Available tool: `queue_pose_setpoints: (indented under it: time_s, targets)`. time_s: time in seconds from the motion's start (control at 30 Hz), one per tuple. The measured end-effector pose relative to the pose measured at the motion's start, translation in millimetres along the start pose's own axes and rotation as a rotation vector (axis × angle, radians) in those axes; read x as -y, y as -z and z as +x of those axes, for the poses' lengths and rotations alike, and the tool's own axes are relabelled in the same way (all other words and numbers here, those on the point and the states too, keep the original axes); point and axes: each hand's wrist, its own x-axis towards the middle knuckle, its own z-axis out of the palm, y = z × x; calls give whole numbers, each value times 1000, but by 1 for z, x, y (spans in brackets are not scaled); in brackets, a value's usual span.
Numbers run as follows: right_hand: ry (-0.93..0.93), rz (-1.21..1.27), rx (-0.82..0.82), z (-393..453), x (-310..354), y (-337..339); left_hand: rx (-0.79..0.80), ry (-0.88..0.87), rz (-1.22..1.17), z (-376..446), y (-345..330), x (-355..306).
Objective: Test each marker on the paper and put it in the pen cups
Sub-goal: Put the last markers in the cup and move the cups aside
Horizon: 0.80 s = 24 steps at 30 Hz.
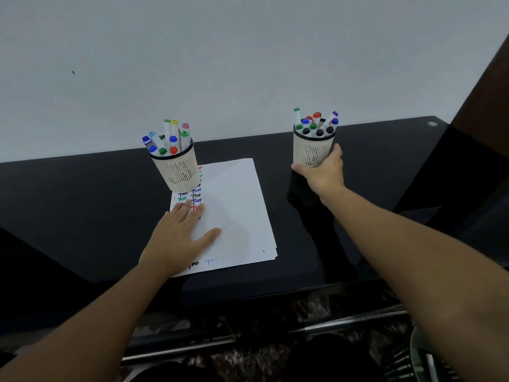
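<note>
White sheets of paper (237, 205) lie on the black table (82, 194), with coloured "Test" words down the left side. My left hand (179, 235) presses flat on the paper, fingers spread. A beige mesh pen cup (177, 169) full of capped markers (169, 139) stands on the paper's far left corner. A second beige mesh pen cup (311, 150), also packed with markers (316, 124), stands to the right of the paper. My right hand (326, 172) wraps around its base, thumb on the left side, fingers on the right.
A plain pale wall rises just behind the table's far edge. A dark brown panel (484, 86) stands at the right. The table's front edge runs across below the paper, with a patterned floor and a metal rail beneath.
</note>
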Motion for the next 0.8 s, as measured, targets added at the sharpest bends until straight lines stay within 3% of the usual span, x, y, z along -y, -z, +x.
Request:
queue_pose_setpoints:
  time_s: [0.4,0.8]
  targets:
    - [50,6,-46,16,-5,-9,6,10,-19,1,3,-4]
    - [218,75,209,-40,35,-76,12,11,-24,0,3,-2]
